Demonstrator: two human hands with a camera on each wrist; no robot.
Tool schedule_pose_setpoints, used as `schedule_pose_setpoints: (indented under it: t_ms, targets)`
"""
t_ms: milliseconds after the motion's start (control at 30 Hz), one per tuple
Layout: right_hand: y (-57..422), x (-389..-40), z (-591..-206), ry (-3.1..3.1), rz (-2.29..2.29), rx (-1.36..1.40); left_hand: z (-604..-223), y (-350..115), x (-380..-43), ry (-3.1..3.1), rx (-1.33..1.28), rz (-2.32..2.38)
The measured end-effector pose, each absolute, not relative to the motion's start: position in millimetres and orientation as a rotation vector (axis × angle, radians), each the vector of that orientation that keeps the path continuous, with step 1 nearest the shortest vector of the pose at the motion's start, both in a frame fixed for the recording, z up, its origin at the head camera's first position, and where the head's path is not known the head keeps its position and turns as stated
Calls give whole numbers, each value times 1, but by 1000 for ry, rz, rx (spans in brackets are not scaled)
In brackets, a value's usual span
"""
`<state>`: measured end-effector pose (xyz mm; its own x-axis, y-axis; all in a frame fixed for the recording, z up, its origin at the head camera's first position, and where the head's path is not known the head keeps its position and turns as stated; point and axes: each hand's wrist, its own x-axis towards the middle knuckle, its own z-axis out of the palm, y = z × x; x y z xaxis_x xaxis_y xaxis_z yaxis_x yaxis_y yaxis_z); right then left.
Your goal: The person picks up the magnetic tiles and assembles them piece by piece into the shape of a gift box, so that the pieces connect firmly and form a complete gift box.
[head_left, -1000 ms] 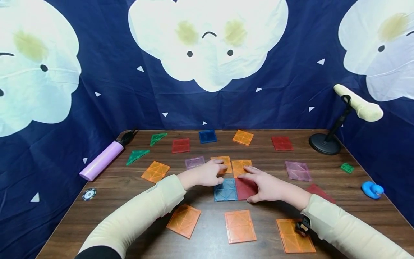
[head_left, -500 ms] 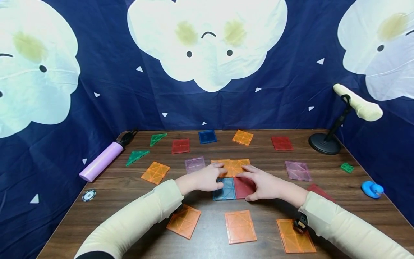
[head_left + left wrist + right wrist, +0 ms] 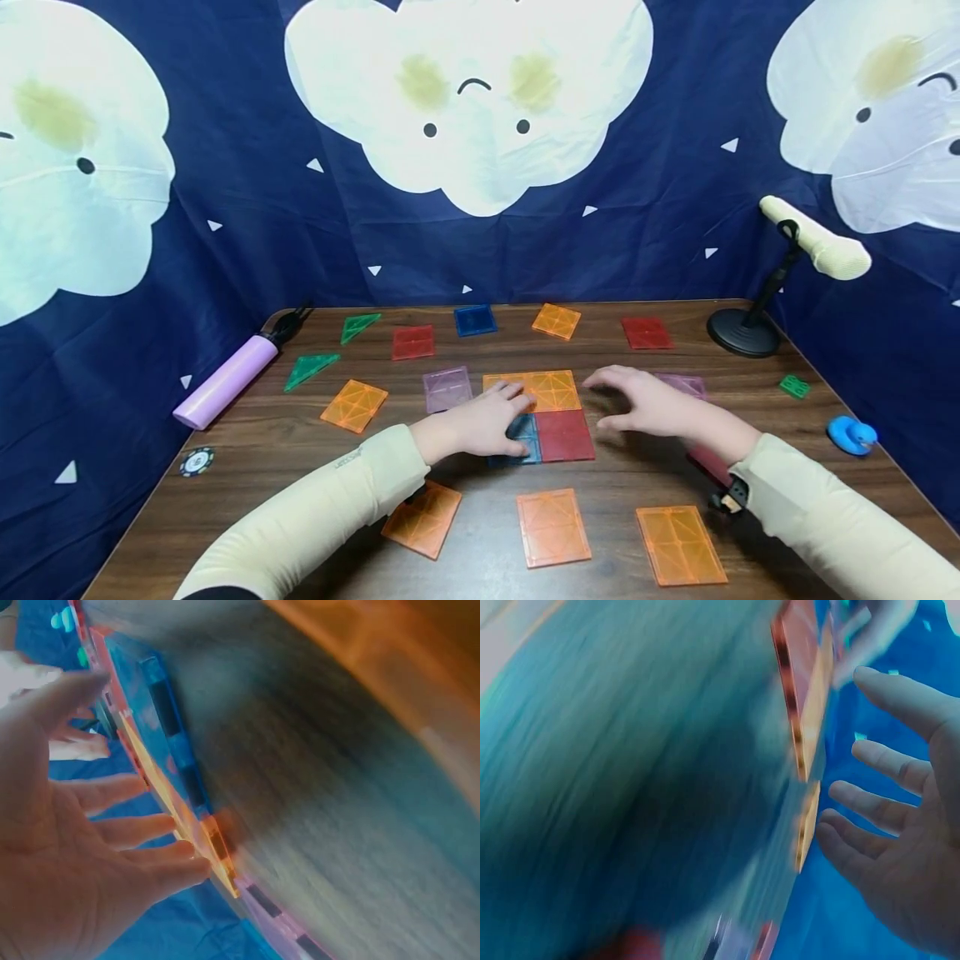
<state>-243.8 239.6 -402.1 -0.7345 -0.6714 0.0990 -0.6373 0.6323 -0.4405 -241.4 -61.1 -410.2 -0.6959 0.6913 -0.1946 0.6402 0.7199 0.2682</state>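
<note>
Four square magnetic tiles lie edge to edge mid-table: two orange tiles (image 3: 553,390) at the back, a red tile (image 3: 566,436) front right and a light blue tile (image 3: 529,433) front left. The left hand (image 3: 480,421) lies over the left side of this block, fingertips at the orange tile and thumb over the blue one, partly hiding both. Its fingers look extended in the left wrist view. To the right of the block, the right hand (image 3: 656,404) hovers above the table with spread, relaxed fingers (image 3: 881,806) and nothing between them.
Loose tiles surround the block: purple (image 3: 447,389), orange (image 3: 553,527), dark blue (image 3: 476,320), red (image 3: 647,332) and green triangles (image 3: 311,369). A purple pump (image 3: 228,379) lies left. At right stand a microphone on a stand (image 3: 744,332) and a blue rubber duck (image 3: 852,435).
The gap between the two orange tiles has closed, and they now meet. The right hand has left the block and moved right. The left hand stays over the block's left side.
</note>
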Motion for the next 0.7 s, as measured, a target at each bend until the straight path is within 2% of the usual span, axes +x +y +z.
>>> schedule_pose_setpoints:
  t_ms: [400,500,700]
  targets:
    - [322,-250,-409,2921,-636,-898,-411,-68,-236,2644,1055,175]
    - [326,-252,-413,2912,-603,-875,-413,-68,-236,2645,1061,183]
    - [306,-260,-418,2893,-594,-1037,-416,-68,-235,2650,1090,164]
